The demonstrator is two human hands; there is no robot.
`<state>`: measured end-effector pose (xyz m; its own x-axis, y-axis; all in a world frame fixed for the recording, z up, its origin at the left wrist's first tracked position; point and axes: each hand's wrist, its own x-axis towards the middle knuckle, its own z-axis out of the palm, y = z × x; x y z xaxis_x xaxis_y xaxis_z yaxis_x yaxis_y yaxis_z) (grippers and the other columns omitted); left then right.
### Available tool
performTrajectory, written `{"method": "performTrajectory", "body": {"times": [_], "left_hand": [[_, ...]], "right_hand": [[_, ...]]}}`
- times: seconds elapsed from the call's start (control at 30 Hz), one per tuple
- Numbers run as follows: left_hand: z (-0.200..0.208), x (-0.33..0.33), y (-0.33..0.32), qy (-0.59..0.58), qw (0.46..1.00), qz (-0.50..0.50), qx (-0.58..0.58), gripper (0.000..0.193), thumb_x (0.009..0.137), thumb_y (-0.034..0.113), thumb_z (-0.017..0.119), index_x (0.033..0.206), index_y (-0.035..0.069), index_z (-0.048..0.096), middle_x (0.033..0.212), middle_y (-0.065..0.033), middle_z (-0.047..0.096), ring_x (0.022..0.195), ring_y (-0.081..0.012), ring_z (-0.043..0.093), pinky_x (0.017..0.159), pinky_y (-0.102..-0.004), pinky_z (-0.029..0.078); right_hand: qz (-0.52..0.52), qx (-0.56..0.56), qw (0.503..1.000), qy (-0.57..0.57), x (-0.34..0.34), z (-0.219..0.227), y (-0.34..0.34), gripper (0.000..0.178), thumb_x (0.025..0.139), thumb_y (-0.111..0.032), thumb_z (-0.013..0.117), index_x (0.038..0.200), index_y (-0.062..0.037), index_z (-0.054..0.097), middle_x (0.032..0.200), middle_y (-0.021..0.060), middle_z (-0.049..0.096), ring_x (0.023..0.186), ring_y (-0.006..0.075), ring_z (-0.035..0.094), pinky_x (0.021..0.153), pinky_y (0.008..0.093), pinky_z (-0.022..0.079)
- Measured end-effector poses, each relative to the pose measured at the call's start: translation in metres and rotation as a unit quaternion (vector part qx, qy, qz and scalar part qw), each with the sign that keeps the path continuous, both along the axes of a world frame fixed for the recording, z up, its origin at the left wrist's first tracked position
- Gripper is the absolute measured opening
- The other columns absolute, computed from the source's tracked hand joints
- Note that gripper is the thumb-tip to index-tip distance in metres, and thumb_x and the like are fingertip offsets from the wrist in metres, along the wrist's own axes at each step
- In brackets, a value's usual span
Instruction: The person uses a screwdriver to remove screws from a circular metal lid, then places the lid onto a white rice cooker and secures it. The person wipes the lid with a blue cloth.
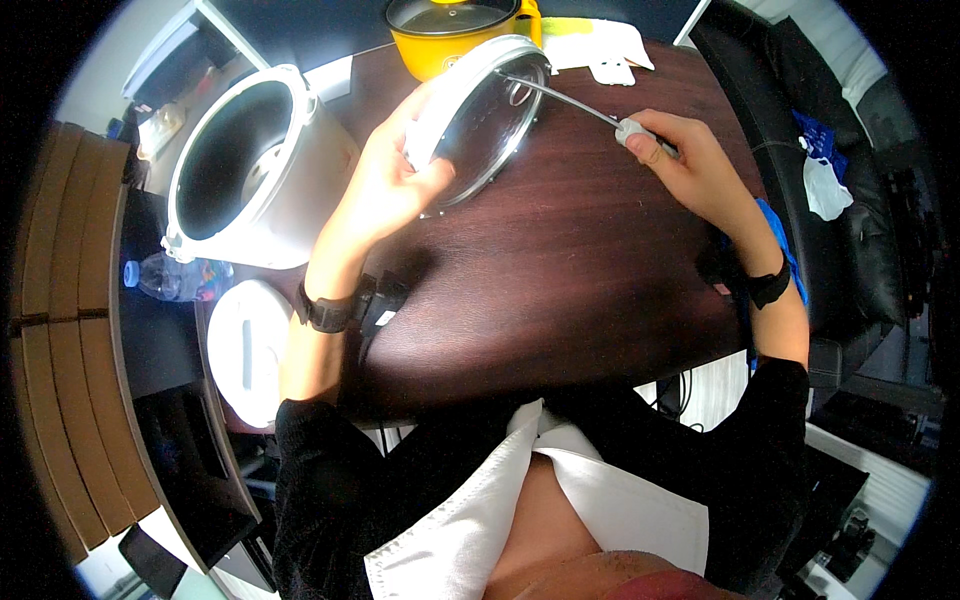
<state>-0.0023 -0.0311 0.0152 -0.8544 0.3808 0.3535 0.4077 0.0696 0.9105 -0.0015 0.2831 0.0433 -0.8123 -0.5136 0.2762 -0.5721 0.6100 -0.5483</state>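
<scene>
My left hand [385,180] grips a round lid-like part [475,140] by its near left edge. The part has a white rim and a shiny metallic inner face, and it is tilted up above the table. In my right hand [695,165] is a screwdriver [572,101] with a grey handle, its long thin shaft pointing left. The shaft's end reaches the inner face of the part near its upper area; whether the tip sits in a screw is too small to tell. Left of my left hand lies a white rice cooker body [312,200], tipped so its dark inside shows.
On the dark wooden table [560,280], a yellow pot [420,55] stands at the far edge beside white papers [600,45]. A white oval cover [248,350] and a plastic bottle [175,277] lie at the left. A black sofa [850,260] borders the right.
</scene>
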Motion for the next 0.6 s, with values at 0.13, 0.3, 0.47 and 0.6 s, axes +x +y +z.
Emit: {"method": "performTrajectory", "body": {"times": [0.13, 0.3, 0.47, 0.6], "left_hand": [[-0.003, -0.002, -0.001, 0.016, 1.000, 0.000, -0.005, 0.069, 0.074, -0.008, 0.053, 0.140, 0.002, 0.037, 0.126, -0.0071, 0.052, 0.115, -0.0145, 0.048, 0.095, -0.0263, 0.040], [-0.003, -0.001, 0.000, 0.005, 1.000, 0.014, 0.005, 0.068, 0.074, -0.007, 0.053, 0.140, 0.001, 0.037, 0.124, -0.0072, 0.053, 0.113, -0.0145, 0.049, 0.095, -0.0260, 0.040], [0.000, -0.001, -0.001, 0.007, 1.000, 0.011, -0.006, 0.067, 0.074, -0.006, 0.054, 0.139, 0.001, 0.038, 0.123, -0.0074, 0.054, 0.112, -0.0141, 0.050, 0.095, -0.0262, 0.039], [0.002, -0.004, -0.002, 0.008, 0.999, 0.032, -0.012, 0.068, 0.075, -0.004, 0.060, 0.139, -0.003, 0.036, 0.115, -0.0051, 0.057, 0.099, -0.0098, 0.053, 0.088, -0.0243, 0.041]], "right_hand": [[-0.003, -0.116, 0.972, -0.204, 0.012, -0.018, -0.011, 0.034, 0.099, -0.033, 0.047, 0.099, -0.0011, 0.059, 0.072, -0.0015, 0.051, 0.056, 0.0041, 0.046, 0.048, 0.0208, 0.036], [-0.029, -0.254, 0.888, -0.383, 0.030, -0.021, -0.031, 0.039, 0.099, -0.035, 0.047, 0.098, 0.0026, 0.059, 0.070, -0.0010, 0.051, 0.048, 0.0040, 0.045, 0.037, 0.0198, 0.033], [-0.034, -0.271, 0.870, -0.410, 0.034, -0.016, -0.033, 0.040, 0.099, -0.035, 0.046, 0.099, 0.0028, 0.058, 0.070, -0.0008, 0.051, 0.048, 0.0038, 0.046, 0.038, 0.0194, 0.033], [-0.026, -0.213, 0.903, -0.372, 0.028, -0.003, -0.028, 0.041, 0.099, -0.035, 0.044, 0.099, 0.0030, 0.058, 0.068, -0.0012, 0.051, 0.047, 0.0037, 0.045, 0.038, 0.0192, 0.033]]}}
